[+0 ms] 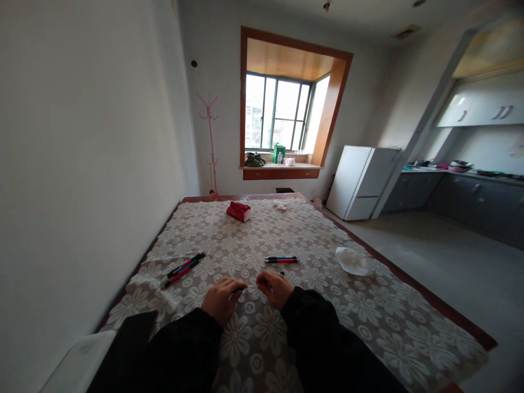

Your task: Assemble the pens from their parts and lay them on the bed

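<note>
Low over the tablecloth, my left hand is closed, with a small black piece showing between thumb and fingers. Just right of it and apart from it, my right hand curls shut. Past its knuckles sticks a short black end that looks like a pen's; the rest is hidden in the fingers. Beyond the right hand, pens with black, blue and red parts lie side by side. Several similar pens lie slanted to the left of my hands.
A patterned cloth covers the table. On it are a crumpled white tissue or bag at right, a red packet and a small white item farther back. A dark flat object is by my left sleeve. Wall runs along the left.
</note>
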A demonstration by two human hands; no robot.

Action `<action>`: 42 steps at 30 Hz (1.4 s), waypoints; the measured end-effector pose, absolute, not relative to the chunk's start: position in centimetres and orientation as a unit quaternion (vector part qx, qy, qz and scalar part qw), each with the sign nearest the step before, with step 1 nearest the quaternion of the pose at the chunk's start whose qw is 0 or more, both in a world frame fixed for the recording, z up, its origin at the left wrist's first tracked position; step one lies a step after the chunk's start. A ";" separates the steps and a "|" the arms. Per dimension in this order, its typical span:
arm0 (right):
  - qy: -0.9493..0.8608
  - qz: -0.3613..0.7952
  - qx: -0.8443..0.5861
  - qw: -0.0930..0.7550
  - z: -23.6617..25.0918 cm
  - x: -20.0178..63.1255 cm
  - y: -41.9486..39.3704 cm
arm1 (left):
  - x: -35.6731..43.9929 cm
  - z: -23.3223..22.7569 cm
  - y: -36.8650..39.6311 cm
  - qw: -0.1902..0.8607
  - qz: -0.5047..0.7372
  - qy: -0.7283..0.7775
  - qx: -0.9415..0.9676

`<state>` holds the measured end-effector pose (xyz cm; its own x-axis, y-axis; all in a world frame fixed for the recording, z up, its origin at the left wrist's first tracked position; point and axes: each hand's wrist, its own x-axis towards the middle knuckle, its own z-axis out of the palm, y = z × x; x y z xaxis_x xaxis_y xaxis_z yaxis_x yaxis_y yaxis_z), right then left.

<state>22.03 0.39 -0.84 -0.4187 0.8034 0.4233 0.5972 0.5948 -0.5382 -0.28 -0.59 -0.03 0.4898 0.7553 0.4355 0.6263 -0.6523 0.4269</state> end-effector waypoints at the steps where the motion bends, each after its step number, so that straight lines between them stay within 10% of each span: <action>1: -0.828 0.157 -0.423 0.334 -0.9 22.0 0.4 | -0.3 0.0 -0.6 0.106 0.305 0.402 0.857; 42: -0.806 0.175 -0.434 0.361 -1.1 21.6 0.1 | -0.1 -0.8 -0.3 0.148 0.317 0.419 0.838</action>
<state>21.59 0.13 -1.13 -0.3619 0.8268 0.4306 0.5743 0.5616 -0.5956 -0.07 -0.33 -0.80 0.4473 0.7962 0.4076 0.6085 -0.6048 0.5137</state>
